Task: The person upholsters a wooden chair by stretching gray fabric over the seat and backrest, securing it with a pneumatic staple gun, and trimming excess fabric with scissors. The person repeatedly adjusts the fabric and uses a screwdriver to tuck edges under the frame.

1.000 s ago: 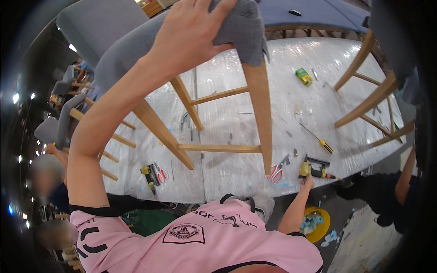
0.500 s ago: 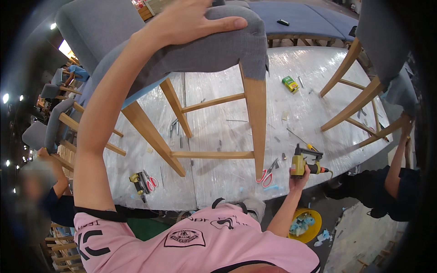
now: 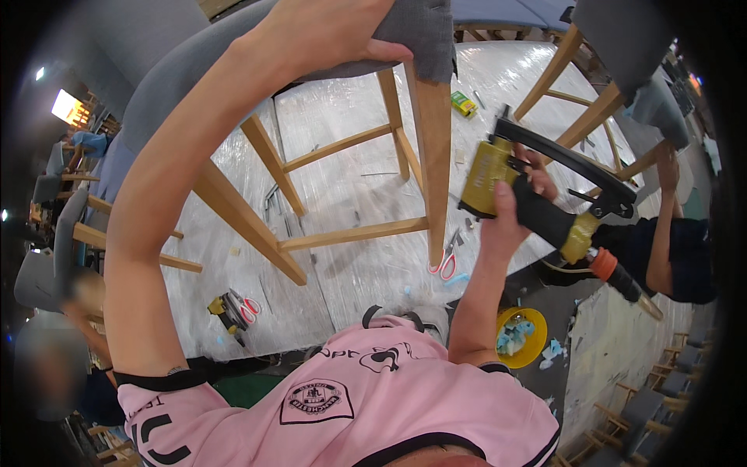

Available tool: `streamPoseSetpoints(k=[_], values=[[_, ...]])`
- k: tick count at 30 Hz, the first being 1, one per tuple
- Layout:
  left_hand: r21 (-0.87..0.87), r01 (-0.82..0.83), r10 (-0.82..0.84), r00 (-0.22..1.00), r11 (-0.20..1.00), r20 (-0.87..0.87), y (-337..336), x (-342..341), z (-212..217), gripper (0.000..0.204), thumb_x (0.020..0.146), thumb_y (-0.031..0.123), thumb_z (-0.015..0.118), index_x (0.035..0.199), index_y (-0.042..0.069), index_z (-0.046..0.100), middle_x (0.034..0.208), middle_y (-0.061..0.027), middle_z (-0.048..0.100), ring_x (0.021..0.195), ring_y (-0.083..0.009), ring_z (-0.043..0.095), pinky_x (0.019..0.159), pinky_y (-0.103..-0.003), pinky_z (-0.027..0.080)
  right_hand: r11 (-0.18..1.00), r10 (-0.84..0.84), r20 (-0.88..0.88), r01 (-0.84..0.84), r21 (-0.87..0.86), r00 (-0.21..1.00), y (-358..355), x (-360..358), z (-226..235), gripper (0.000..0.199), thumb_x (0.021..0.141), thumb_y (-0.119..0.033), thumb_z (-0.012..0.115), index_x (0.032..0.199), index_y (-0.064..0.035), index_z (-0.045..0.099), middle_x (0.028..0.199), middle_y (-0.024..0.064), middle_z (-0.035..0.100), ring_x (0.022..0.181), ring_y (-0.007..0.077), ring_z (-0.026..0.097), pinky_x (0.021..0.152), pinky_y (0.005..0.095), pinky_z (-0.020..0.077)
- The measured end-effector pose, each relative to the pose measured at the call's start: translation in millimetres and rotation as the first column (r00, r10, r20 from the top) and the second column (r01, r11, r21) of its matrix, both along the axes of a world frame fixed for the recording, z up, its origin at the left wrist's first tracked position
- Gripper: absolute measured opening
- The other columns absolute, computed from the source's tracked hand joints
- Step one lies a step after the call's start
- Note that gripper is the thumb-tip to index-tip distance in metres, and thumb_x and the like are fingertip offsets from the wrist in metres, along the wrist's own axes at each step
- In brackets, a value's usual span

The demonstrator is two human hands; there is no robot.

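Note:
A grey upholstered chair (image 3: 424,39) with pale wooden legs stands upright on a film-covered table (image 3: 342,292). My left hand (image 3: 331,31) grips the front of its seat, the thumb pressed along the fabric edge. Its other fingers are cut off by the top of the view. My right hand (image 3: 510,210) is closed round a gold and black staple gun (image 3: 484,175), raised to the right of the chair's front leg. An orange fitting and an air hose trail from its handle end. Red-handled scissors (image 3: 445,263) lie beside that leg.
Another staple gun (image 3: 231,313) and a second pair of scissors (image 3: 249,310) lie at the table's left. A green-yellow box (image 3: 464,104) sits farther back. A yellow bucket (image 3: 538,346) of blue scraps stands below. At right, a co-worker's hand (image 3: 666,167) touches another chair's leg (image 3: 638,165).
My right hand has lifted the staple gun up and closer, to beside the chair. The view has shifted, and my left hand stays on the seat.

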State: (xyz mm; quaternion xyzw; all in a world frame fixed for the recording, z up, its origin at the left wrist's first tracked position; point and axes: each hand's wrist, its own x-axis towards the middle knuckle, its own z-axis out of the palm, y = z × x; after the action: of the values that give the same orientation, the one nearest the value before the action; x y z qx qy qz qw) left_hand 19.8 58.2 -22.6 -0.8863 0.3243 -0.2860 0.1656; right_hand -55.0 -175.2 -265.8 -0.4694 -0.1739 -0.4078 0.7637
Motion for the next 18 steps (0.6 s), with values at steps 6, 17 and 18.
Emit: streamPoseSetpoints(k=[6,17,18], values=[[0.043,-0.139,0.136,0.987,0.989,0.081,-14.8,-23.6,-8.5,0.090,0.080,0.043,0.082,0.148,0.001,0.040,0.126,-0.0241,0.056,0.109,-0.0393,0.061,0.091,-0.048,0.050,0.930,0.081,0.056,-0.056,-0.362,0.995,50.9,-10.3,30.7,0.028,0.085,-0.001,0.072,0.105,-0.0104,0.054,0.133,0.0158,0.054,0.124,0.0281,0.056,0.111,0.0452,0.0409],[-0.052,-0.076,0.087,0.960,0.996,0.265,-16.5,-34.9,-39.3,0.077,0.084,0.021,0.072,0.154,0.012,0.041,0.132,-0.0223,0.051,0.113,-0.0378,0.052,0.092,-0.049,0.043,0.863,0.084,-0.049,-0.098,-0.495,0.995,96.8,12.7,10.9,0.034,0.093,-0.013,0.054,0.123,0.0014,0.059,0.143,0.0184,0.047,0.130,0.0306,0.052,0.104,0.0398,0.0473],[-0.051,-0.099,0.109,0.960,0.994,0.259,-12.6,-38.8,-43.0,0.077,0.084,0.019,0.071,0.154,0.013,0.041,0.132,-0.0221,0.051,0.112,-0.0377,0.053,0.092,-0.050,0.043,0.873,0.066,0.002,-0.057,-0.484,0.998,106.6,11.8,1.6,0.032,0.093,-0.012,0.055,0.122,0.0006,0.061,0.141,0.0188,0.049,0.131,0.0320,0.052,0.104,0.0406,0.0473]])
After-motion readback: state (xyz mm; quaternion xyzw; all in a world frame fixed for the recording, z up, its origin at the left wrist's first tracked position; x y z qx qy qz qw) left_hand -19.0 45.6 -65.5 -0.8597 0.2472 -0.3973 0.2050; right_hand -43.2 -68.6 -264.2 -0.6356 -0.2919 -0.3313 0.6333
